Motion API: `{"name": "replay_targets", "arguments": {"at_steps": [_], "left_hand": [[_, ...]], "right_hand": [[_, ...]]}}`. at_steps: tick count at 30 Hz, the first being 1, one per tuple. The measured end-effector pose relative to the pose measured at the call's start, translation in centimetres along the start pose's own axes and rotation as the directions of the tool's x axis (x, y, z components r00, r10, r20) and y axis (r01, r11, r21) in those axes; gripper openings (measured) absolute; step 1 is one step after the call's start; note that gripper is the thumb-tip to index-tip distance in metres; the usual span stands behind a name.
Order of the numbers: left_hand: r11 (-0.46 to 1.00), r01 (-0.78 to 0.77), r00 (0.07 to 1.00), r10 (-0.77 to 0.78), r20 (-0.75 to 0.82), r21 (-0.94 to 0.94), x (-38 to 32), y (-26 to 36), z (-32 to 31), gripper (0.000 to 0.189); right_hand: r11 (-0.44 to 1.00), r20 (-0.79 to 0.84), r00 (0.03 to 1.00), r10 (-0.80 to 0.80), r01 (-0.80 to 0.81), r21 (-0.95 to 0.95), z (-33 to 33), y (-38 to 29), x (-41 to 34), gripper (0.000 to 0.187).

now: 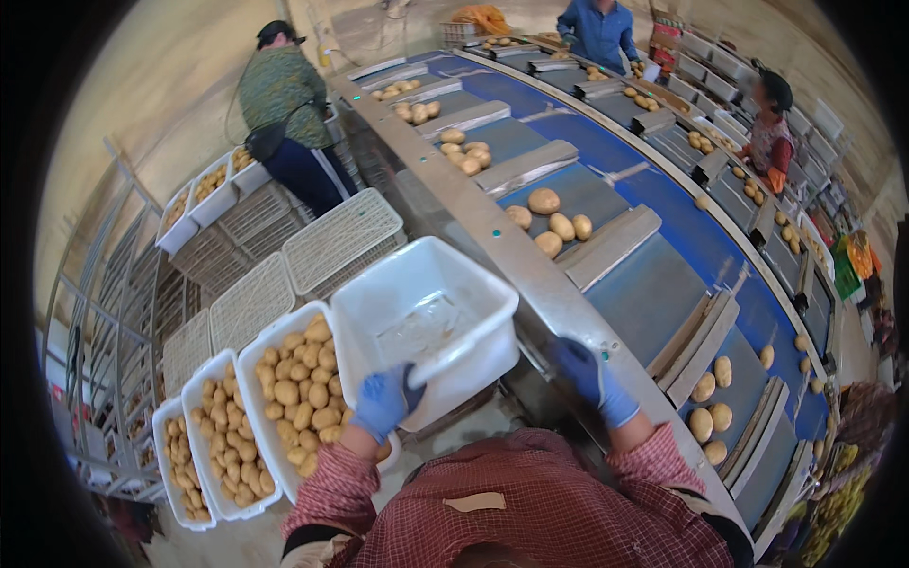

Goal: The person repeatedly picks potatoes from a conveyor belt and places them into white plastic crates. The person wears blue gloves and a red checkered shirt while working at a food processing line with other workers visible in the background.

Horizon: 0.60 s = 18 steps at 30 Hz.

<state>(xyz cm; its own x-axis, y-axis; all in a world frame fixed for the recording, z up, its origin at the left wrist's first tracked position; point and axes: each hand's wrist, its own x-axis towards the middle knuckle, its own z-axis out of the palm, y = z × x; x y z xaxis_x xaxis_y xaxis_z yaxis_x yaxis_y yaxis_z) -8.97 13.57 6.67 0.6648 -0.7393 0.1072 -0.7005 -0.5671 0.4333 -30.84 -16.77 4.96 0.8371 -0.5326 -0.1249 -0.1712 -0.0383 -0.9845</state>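
Before me a white plastic tub [426, 323] stands against the conveyor's side, with no potatoes in it. My left hand [387, 403], in a blue glove with dark fingertips, grips the tub's near rim. My right hand [596, 383], gloved alike, is at the metal side rail [497, 233] of the conveyor, just right of the tub. Its fingers are blurred, and whether they touch the rail is unclear. Left of the tub sits another white tub, full of potatoes [302, 387]. Near the rail, loose potatoes [561, 227] lie on the grey belt [639, 291] between slanted metal dividers [611, 245].
More potato-filled tubs [227, 440] line up at left, beside upturned crates [341, 241] and a metal rack [106, 334]. One person [291, 113] stands beyond the crates. Two others, one in a blue shirt [600, 35] and one with red sleeves [774, 142], are across the blue belt [589, 145].
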Motion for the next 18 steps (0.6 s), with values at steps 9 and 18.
{"name": "replay_targets", "arguments": {"at_steps": [9,18], "left_hand": [[0.989,-0.140,0.959,0.124,-0.254,-0.047,-3.2,7.1,-16.6,0.025],[0.899,-0.032,0.659,0.347,-0.667,0.437,-17.7,13.0,-22.3,0.044]], "right_hand": [[0.989,0.016,0.989,0.147,-0.147,0.033,5.0,10.1,0.8,0.036],[0.953,0.396,0.879,-0.265,0.302,-0.033,8.5,-3.9,8.3,0.033]]}}
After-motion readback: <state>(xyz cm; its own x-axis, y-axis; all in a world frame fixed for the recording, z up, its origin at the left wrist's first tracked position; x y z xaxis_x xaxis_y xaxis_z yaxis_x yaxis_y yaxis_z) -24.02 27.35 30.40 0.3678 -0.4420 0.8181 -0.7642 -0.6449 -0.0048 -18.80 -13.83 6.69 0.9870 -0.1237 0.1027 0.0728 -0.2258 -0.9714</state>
